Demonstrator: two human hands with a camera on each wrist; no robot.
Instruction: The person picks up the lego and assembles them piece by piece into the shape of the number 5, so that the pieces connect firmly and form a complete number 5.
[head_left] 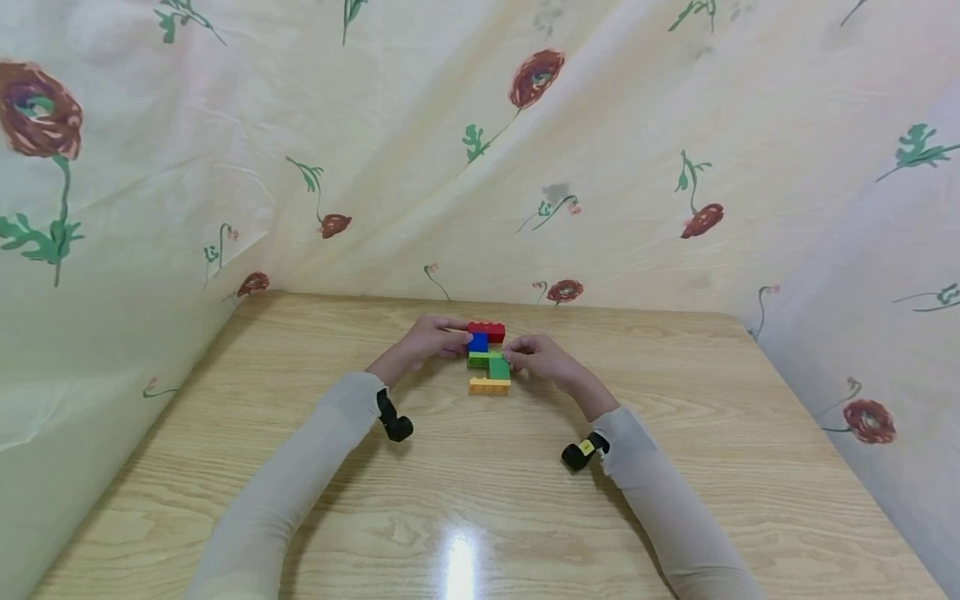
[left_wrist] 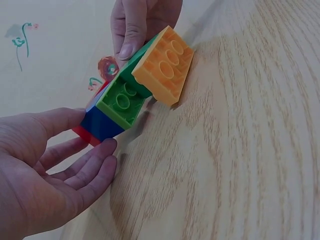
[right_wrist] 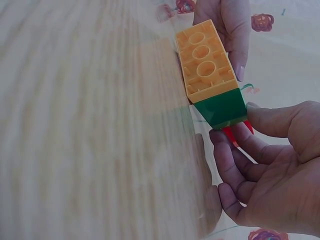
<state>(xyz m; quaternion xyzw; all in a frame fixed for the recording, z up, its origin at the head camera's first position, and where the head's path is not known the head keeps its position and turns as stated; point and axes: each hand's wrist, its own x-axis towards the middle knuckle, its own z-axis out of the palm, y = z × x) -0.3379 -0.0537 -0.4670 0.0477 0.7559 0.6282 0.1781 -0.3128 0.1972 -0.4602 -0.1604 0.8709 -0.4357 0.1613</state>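
Note:
Several toy building bricks are joined in a stepped row, lying on its side. In the head view, from far to near, come a red brick (head_left: pixel 486 331), a blue brick (head_left: pixel 477 342), a light green brick (head_left: pixel 480 360), a dark green brick (head_left: pixel 498 368) and an orange brick (head_left: pixel 489 387). Thumb and fingers of my left hand (left_wrist: pixel 55 165) pinch the blue brick from the left. On the other side, my right hand (right_wrist: pixel 275 165) pinches the dark green brick between thumb and fingertips. The orange brick's hollow underside, with its round tubes, faces both wrist cameras.
A wood-grain table (head_left: pixel 480 467) lies under both forearms. Behind it and along its sides hangs a pale sheet (head_left: pixel 390 125) printed with red flowers. Each wrist carries a small black camera (head_left: pixel 395 425) on a strap.

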